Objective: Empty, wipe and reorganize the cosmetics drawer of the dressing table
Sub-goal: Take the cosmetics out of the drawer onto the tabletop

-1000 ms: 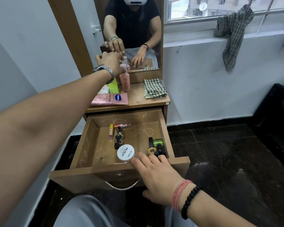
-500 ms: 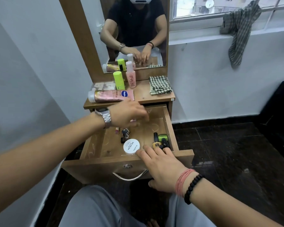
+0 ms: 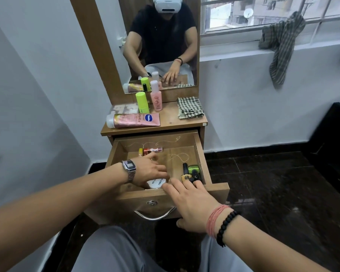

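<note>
Head view: the open wooden drawer (image 3: 201,154) of the dressing table is partly emptied. The left hand (image 3: 148,171) reaches down into its front left part, fingers (image 3: 161,174) curling over the round white nail-polish-remover tub (image 3: 157,183) that sits against the drawer's front wall; they look to be closing on it, not yet lifting. The right hand (image 3: 190,203) lies flat on the drawer's front edge, its fingers straight and holding nothing, steadying the drawer.

Left inside: small yellow and red lip-balm sticks (image 3: 150,150) at the back left corner, and a cluster of dark and green nail-polish bottles (image 3: 190,171) at the front right corner. On the tabletop (image 3: 171,120) stand a lime-green bottle (image 3: 142,102) and a pink bottle (image 3: 156,98) near the back edge, a pink lotion tube (image 3: 133,120) lies along the front left, and a folded checked cloth (image 3: 190,107) sits at the right edge.

To do this step well, I would pinch the tub by its rim and raise it straight up, clearing the front wall before swinging back. Open tabletop remains between the tube and the cloth; that seems the safest landing spot, away from the upright bottles, which could topple.
</note>
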